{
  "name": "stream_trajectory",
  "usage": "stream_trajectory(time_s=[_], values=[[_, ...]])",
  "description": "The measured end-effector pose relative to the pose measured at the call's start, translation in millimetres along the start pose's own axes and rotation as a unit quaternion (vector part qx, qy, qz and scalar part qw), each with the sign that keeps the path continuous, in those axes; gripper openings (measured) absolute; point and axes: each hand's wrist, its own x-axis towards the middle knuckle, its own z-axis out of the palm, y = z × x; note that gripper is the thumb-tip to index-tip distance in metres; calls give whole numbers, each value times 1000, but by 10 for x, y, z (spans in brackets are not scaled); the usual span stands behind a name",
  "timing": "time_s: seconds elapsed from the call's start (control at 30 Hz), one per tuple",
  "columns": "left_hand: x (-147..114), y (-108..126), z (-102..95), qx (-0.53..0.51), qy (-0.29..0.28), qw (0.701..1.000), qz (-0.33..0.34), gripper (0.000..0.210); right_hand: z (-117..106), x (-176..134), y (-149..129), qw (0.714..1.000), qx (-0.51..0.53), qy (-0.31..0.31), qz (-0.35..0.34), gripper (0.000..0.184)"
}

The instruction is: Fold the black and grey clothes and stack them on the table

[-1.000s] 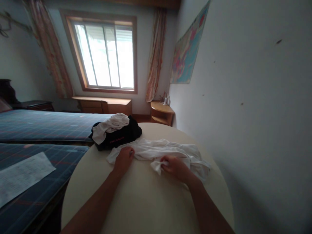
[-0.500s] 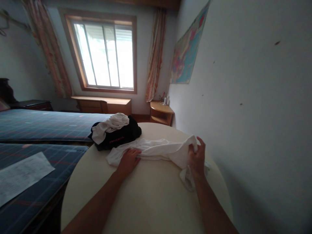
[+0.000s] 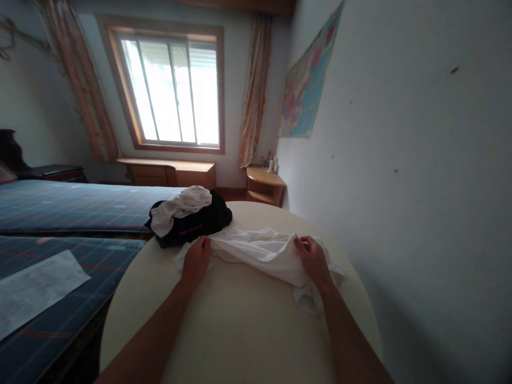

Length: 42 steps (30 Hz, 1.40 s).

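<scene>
A thin white garment [image 3: 256, 250] lies bunched lengthwise across a round cream table [image 3: 248, 330]; its exact kind does not show. At its left part, my left hand [image 3: 197, 258] pinches the upper edge between thumb and fingers. My right hand [image 3: 314, 258] grips the cloth's right part, with the fingers closed on a fold. Between the two hands the fabric is drawn out and sags a little. A loop of white cloth, perhaps a strap or an opening, hangs by my right wrist. Behind my left hand sits a black cloth bundle [image 3: 218, 210] with pink lettering.
A crumpled whitish cloth [image 3: 192, 200] lies on the black bundle. Left of the table are beds with blue plaid mattresses [image 3: 80, 202], one bearing a printed sheet [image 3: 40, 288]. The white wall [image 3: 420, 224] stands close on the right. A corner shelf [image 3: 264, 178] is behind.
My left hand has gone from lying on the cloth to pinching its edge, slightly left and up. My right hand has moved left along the garment, and the fabric between them is spread wider.
</scene>
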Motion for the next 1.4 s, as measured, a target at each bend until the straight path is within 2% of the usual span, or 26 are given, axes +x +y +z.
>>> stream_trajectory(time_s=[0.07,0.1,0.17,0.23,0.3,0.33,0.4,0.53,0.67,0.8,0.87,0.93,1.03,1.1,1.13,1.17,1.23,1.3,1.33,1.4], values=[[24,-46,1,-5,-1,1000,-23,34,27,-115,-115,989,76,-128,10,46],[38,-70,6,-10,0,999,-31,33,46,-188,-175,972,109,-208,19,46],[68,-115,16,-18,3,999,-42,33,102,-354,-297,918,144,-367,37,44],[99,-155,18,-21,3,999,-49,33,190,-523,-412,850,150,-503,50,44],[124,-185,5,-16,5,998,-53,34,305,-666,-507,789,151,-594,46,44],[131,-196,-6,-13,6,998,-55,34,367,-723,-544,770,147,-621,34,43],[132,-207,-28,-12,4,998,-63,37,482,-806,-589,753,132,-644,1,41],[96,-194,-17,-28,-24,997,-64,41,620,-870,-601,774,156,-613,-31,38],[75,-190,100,-104,-34,994,-28,45,601,-842,-595,783,291,-549,25,42],[107,-264,209,-142,-45,989,12,69,577,-827,-569,788,336,-513,53,42],[127,-319,228,-151,-54,987,10,74,618,-869,-552,770,318,-549,66,42],[131,-367,238,-149,-59,987,17,71,679,-937,-558,744,261,-613,56,41],[94,-407,275,-121,-50,988,80,67,727,-1012,-627,699,171,-694,-20,40],[59,-412,314,-105,-50,985,125,67,698,-1003,-684,688,158,-704,-75,38],[49,-411,330,-101,-50,984,137,67,666,-976,-701,700,157,-690,-95,37],[47,-406,340,-99,-48,984,142,68,627,-937,-706,726,148,-663,-110,37],[69,-394,331,-98,-28,986,131,66,543,-826,-670,805,98,-571,-129,35],[117,-382,279,-100,15,989,108,63,467,-689,-576,882,6,-449,-143,31],[143,-379,240,-100,41,989,97,62,435,-616,-513,909,-47,-387,-150,29],[188,-378,149,-95,90,988,81,62,374,-478,-372,936,-144,-280,-160,24]])
